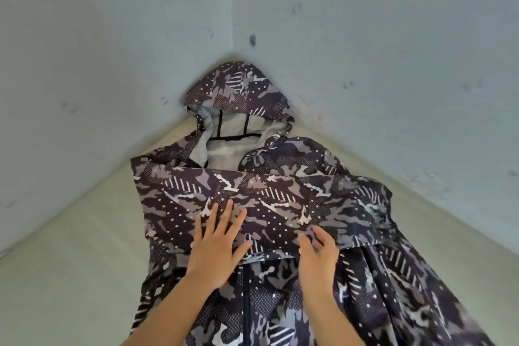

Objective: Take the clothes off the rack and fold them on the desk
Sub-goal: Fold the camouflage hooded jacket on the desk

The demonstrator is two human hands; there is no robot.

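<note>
A dark hooded jacket (280,205) with a grey and white camouflage print lies on the pale desk (84,247), its hood (238,93) propped up in the wall corner. A sleeve is folded across the chest. My left hand (216,244) presses flat on that folded sleeve, fingers spread and straight. Just to its right, my right hand (317,250) rests on the sleeve's lower edge with the fingers bent slightly; whether it pinches the cloth I cannot tell. The zip runs down the front between my forearms.
Two grey-blue walls (365,50) meet in a corner right behind the hood and close off the desk at the back. Bare desk surface shows to the left and the far right of the jacket. No rack is in view.
</note>
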